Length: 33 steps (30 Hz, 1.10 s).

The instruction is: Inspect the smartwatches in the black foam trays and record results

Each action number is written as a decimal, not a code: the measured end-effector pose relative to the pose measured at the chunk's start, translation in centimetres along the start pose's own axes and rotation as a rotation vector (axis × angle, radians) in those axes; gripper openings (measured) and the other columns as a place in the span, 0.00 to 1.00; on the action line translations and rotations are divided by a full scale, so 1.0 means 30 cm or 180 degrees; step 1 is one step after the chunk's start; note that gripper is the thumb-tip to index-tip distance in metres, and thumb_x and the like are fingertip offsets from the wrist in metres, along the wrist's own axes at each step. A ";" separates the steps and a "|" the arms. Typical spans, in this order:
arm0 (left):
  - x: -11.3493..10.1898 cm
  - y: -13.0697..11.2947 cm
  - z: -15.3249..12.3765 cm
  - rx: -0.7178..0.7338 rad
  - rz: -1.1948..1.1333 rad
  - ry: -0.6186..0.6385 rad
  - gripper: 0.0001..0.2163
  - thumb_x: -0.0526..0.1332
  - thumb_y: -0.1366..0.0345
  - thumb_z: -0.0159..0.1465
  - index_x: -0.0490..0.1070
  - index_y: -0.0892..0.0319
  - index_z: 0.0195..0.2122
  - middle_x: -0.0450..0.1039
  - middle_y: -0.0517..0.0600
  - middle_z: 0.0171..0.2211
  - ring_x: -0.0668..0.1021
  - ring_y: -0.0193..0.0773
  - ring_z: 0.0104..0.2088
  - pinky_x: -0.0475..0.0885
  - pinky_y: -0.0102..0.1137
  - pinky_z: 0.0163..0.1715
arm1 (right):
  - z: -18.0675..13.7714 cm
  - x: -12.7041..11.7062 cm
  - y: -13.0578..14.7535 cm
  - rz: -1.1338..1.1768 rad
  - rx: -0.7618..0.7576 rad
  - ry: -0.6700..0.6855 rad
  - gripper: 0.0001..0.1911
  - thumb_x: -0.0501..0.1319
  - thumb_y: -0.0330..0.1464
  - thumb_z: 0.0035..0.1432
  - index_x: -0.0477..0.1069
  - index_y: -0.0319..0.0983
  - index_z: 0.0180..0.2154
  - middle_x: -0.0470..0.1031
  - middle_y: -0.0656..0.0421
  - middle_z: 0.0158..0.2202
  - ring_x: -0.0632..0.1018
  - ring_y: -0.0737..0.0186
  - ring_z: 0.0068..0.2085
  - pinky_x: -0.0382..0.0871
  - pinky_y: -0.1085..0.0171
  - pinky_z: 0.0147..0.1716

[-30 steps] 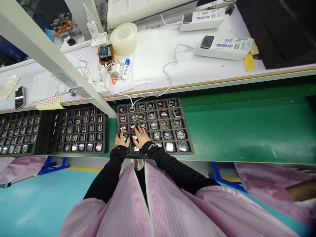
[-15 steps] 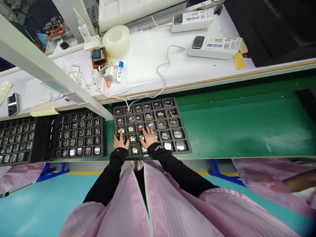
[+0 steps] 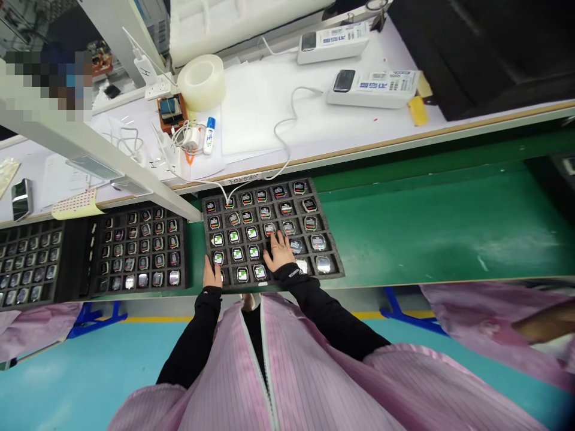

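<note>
A dark grey foam tray in front of me holds rows of square smartwatches, one to a compartment. Several screens, such as that of a watch near the front, glow green and white; others show dark faces with red and green marks. My left hand rests at the tray's front left edge, thumb apart from the fingers, holding nothing visible. Over the middle columns lies my right hand, fingers stretched out, its tips on or just above a watch. The watches under its palm are hidden.
More watch trays stand on the left. Behind, a white shelf carries a tape roll, a glue stick and two white devices. A white cable runs down to the tray. A post rises at the left.
My right hand has shifted right by about a column. My left hand has drawn back to the tray's left edge, uncovering watches. The view has moved slightly.
</note>
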State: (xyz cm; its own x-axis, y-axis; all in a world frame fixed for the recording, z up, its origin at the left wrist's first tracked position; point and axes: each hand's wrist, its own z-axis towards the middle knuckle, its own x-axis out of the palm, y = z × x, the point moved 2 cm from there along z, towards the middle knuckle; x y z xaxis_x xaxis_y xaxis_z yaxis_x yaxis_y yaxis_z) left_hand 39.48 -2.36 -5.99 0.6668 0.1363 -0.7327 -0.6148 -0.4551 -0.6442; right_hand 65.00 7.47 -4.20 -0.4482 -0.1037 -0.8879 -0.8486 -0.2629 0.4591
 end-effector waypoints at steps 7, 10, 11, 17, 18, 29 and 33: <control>-0.022 0.170 -0.075 0.0202 0.0548 -0.0124 0.27 0.38 0.58 0.67 0.62 0.66 0.59 0.55 0.58 0.62 0.54 0.47 0.65 0.52 0.44 0.63 | -0.018 -0.050 -0.074 -0.0026 0.0265 -0.0212 0.35 0.49 0.34 0.56 0.48 0.17 0.60 0.60 0.38 0.58 0.50 0.45 0.65 0.47 0.44 0.61; -0.026 0.186 -0.107 0.0115 0.0863 -0.0155 0.26 0.38 0.62 0.66 0.63 0.64 0.59 0.52 0.58 0.64 0.54 0.49 0.65 0.52 0.48 0.62 | -0.022 -0.077 -0.117 -0.0018 0.0378 -0.0265 0.35 0.49 0.34 0.56 0.48 0.17 0.60 0.61 0.37 0.57 0.50 0.45 0.65 0.48 0.43 0.61; -0.027 0.180 -0.114 0.0075 0.0909 -0.0164 0.25 0.38 0.63 0.66 0.63 0.64 0.59 0.51 0.58 0.64 0.53 0.49 0.65 0.51 0.48 0.62 | -0.023 -0.085 -0.129 -0.0007 0.0393 -0.0295 0.35 0.49 0.34 0.56 0.48 0.18 0.60 0.61 0.37 0.57 0.50 0.45 0.64 0.48 0.43 0.60; -0.039 0.112 -0.125 -0.0119 0.1133 -0.0094 0.26 0.35 0.63 0.67 0.57 0.62 0.62 0.48 0.55 0.65 0.51 0.45 0.66 0.50 0.43 0.63 | -0.013 -0.103 -0.152 0.0077 0.0323 -0.0354 0.35 0.50 0.33 0.56 0.48 0.19 0.61 0.61 0.37 0.57 0.52 0.44 0.64 0.49 0.42 0.59; -0.042 0.104 -0.125 -0.0137 0.1172 -0.0073 0.26 0.35 0.63 0.67 0.57 0.63 0.62 0.48 0.55 0.65 0.51 0.45 0.66 0.50 0.43 0.63 | -0.011 -0.101 -0.151 0.0092 0.0310 -0.0346 0.36 0.50 0.33 0.55 0.48 0.19 0.61 0.60 0.37 0.57 0.52 0.43 0.64 0.49 0.42 0.59; -0.049 0.053 -0.141 -0.0293 0.1377 -0.0239 0.24 0.37 0.66 0.67 0.56 0.59 0.63 0.49 0.55 0.65 0.52 0.45 0.65 0.51 0.45 0.63 | 0.000 -0.122 -0.219 -0.0017 0.0292 -0.0330 0.35 0.50 0.34 0.55 0.52 0.17 0.59 0.63 0.37 0.55 0.54 0.43 0.63 0.49 0.44 0.60; -0.041 0.055 -0.141 -0.0335 0.1328 -0.0301 0.25 0.35 0.65 0.67 0.55 0.59 0.63 0.47 0.52 0.66 0.51 0.45 0.66 0.47 0.44 0.64 | 0.001 -0.154 -0.298 -0.0040 0.0452 -0.0500 0.35 0.49 0.34 0.56 0.48 0.17 0.60 0.59 0.37 0.58 0.51 0.44 0.64 0.48 0.42 0.60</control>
State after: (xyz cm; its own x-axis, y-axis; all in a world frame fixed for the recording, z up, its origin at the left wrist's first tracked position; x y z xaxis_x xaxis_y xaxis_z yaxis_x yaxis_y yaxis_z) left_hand 39.42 -6.99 -5.21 0.3260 -0.0006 -0.9454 -0.7738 -0.5746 -0.2665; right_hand 74.66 10.33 -4.21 -0.4661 0.0525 -0.8832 -0.8806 -0.1241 0.4573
